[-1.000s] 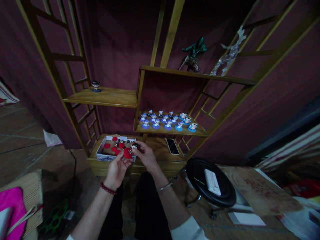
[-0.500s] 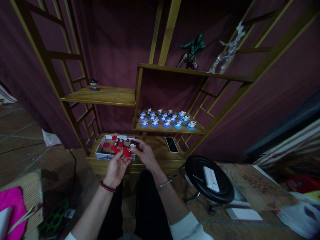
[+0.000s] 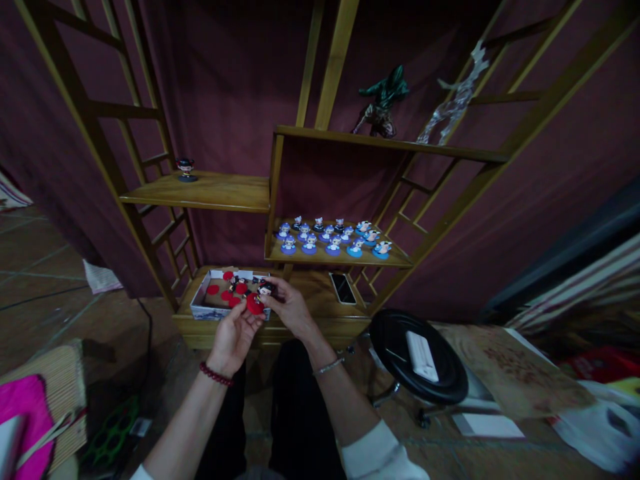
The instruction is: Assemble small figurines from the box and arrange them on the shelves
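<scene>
In the lower middle of the frame, the left hand point(image 3: 233, 341) holds a red round base point(image 3: 255, 305) between its thumb and fingers. The right hand point(image 3: 293, 311) has its fingers closed on a small black-haired figurine point(image 3: 265, 289), which is at the base; I cannot tell if the two are joined. Just behind the hands, left of the centre, stands an open box point(image 3: 203, 313) with more red discs point(image 3: 213, 290) inside. A phone point(image 3: 343, 289) lies right of it, and above, near the centre, purple figurines point(image 3: 309, 245) stand in rows on a shelf point(image 3: 340, 259).
</scene>
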### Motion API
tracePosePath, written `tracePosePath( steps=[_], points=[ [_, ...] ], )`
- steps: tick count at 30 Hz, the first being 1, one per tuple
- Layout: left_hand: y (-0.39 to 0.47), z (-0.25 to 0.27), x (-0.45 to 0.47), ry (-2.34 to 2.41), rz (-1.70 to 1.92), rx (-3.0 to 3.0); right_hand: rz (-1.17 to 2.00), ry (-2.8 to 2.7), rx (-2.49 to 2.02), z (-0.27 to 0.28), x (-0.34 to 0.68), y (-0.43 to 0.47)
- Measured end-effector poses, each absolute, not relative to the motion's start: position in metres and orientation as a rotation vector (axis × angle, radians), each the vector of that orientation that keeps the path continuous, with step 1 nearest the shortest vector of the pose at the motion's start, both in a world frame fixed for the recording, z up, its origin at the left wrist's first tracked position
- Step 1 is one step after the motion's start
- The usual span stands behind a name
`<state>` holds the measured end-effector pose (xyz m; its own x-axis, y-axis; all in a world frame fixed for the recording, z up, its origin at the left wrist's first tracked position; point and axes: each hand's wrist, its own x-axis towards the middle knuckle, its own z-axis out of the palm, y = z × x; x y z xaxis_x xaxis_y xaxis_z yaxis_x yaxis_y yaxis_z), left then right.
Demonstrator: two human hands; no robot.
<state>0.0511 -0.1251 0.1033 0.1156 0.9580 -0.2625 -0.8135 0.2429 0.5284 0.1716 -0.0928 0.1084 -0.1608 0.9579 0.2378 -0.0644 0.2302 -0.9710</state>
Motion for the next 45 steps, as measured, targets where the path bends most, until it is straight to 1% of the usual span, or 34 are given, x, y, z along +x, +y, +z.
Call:
tracePosePath(
  steps=[36,45],
  points=[
    [-0.129,0.105,0.047,0.591,1.359,0.274,1.143,-1.654,-0.824,0.123,0.167,-0.089],
    [-0.13,0.104,0.047,0.558,1.365,0.275,1.087,-1.78,-0.801,0.126,0.166,-0.087]
  ],
)
